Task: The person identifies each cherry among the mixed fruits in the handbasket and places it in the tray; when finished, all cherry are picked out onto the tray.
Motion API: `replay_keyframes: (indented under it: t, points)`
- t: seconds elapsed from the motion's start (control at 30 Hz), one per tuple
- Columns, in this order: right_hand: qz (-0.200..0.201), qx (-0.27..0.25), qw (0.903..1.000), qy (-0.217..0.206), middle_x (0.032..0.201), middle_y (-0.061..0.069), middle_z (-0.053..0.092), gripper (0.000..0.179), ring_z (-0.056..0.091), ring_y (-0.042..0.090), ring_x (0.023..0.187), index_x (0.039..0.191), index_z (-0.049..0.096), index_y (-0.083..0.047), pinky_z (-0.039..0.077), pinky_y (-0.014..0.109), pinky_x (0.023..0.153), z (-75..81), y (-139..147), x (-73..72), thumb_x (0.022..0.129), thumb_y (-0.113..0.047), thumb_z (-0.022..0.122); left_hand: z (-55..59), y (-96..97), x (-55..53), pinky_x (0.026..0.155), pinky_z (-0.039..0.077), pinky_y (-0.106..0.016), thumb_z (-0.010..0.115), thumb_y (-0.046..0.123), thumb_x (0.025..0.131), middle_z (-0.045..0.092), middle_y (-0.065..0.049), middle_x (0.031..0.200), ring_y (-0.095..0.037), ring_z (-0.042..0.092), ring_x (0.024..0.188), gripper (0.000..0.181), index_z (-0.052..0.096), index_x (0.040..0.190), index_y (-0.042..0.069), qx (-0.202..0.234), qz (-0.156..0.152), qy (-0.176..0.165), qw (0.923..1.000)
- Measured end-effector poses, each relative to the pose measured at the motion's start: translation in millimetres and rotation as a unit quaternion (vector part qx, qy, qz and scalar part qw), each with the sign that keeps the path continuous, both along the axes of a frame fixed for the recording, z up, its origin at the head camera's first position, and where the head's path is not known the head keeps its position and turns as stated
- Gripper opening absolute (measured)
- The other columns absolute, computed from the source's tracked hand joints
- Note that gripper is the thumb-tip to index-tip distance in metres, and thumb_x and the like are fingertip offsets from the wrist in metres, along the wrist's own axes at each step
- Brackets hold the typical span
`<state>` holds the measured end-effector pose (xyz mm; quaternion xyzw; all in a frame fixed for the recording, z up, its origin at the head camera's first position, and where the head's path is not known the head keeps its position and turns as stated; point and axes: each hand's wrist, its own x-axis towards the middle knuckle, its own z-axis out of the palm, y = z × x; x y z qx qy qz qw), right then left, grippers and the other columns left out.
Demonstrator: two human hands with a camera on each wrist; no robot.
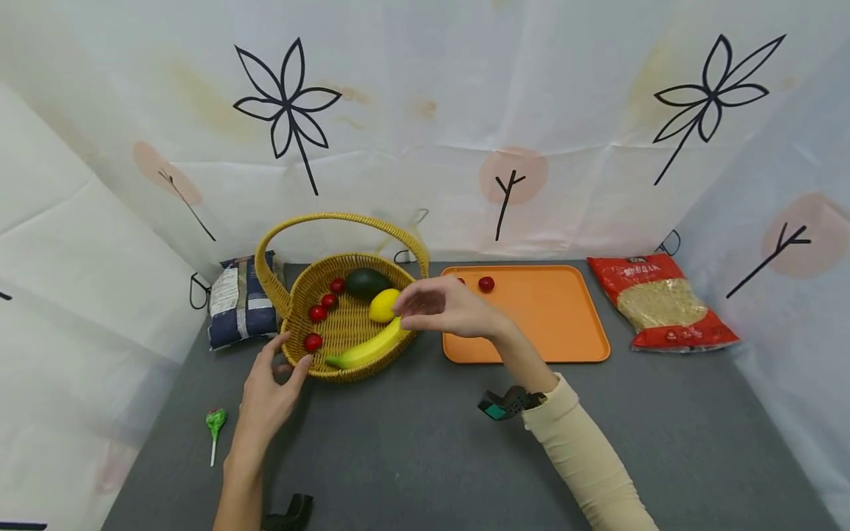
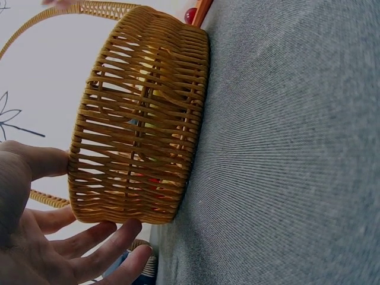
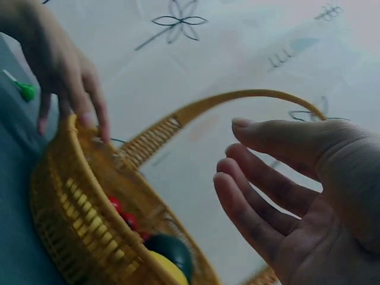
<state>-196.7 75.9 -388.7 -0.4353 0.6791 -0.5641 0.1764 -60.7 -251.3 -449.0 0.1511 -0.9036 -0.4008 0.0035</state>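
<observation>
A yellow woven basket with a tall arched handle stands on the grey table. Inside lie several small round red fruits, a dark green avocado-like fruit, a lemon and a banana. My left hand holds the basket at its front left, thumb at the rim and fingers against the outer side. Above the basket's right rim, my right hand hovers with fingers loosely bent and nothing in them. It hides part of the rim and the tray's left edge.
Right of the basket lies an orange tray with a red fruit and another partly hidden. A red bag of grain is at far right, a blue-and-white bag behind left. A green lollipop lies at front left.
</observation>
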Motion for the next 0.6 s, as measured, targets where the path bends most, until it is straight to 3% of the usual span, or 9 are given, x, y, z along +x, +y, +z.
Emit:
replay_keyframes:
  t: [0.17,0.33,0.47,0.6]
  points:
    - [0.078,0.044,0.9958,0.019,0.126,0.027,0.073,0.026,0.077,0.023,0.111,0.126,0.072,0.007,0.063,0.033,0.1,-5.6,-57.2,-15.1,0.101,-0.001,0.073,0.0,-1.0,0.3,0.102,0.058,-0.06,0.063,0.046,0.109,0.04,-0.023,0.171,-0.045,0.063,0.137,0.074,0.033,0.17,0.016,0.002,-0.002,-0.004,1.0]
    - [0.122,0.113,0.9857,0.03,0.13,0.024,0.074,0.03,0.075,0.02,0.116,0.13,0.072,0.005,0.06,0.025,0.101,-11.6,-109.3,-29.4,0.103,-0.009,0.074,-0.6,-1.5,-0.4,0.103,0.058,-0.061,0.063,0.045,0.109,0.039,-0.024,0.171,-0.046,0.063,0.137,0.074,0.033,0.169,0.016,0.003,-0.003,0.0,1.0]
    - [0.128,0.163,0.9781,0.011,0.131,0.021,0.075,0.035,0.072,0.025,0.122,0.133,0.071,0.004,0.058,0.02,0.101,-18.8,-138.8,-35.9,0.103,-0.013,0.074,-0.2,-0.8,0.1,0.101,0.058,-0.061,0.063,0.044,0.109,0.04,-0.024,0.17,-0.046,0.064,0.136,0.073,0.033,0.169,0.015,0.0,-0.004,0.004,1.0]
    - [0.11,0.203,0.9722,-0.041,0.129,0.013,0.077,0.034,0.073,0.019,0.116,0.134,0.072,-0.002,0.061,0.029,0.101,-27.4,-157.4,-39.5,0.103,-0.015,0.075,-1.1,-1.1,0.5,0.099,0.059,-0.06,0.063,0.044,0.11,0.041,-0.024,0.17,-0.047,0.064,0.135,0.073,0.034,0.169,0.014,-0.002,-0.006,0.007,1.0]
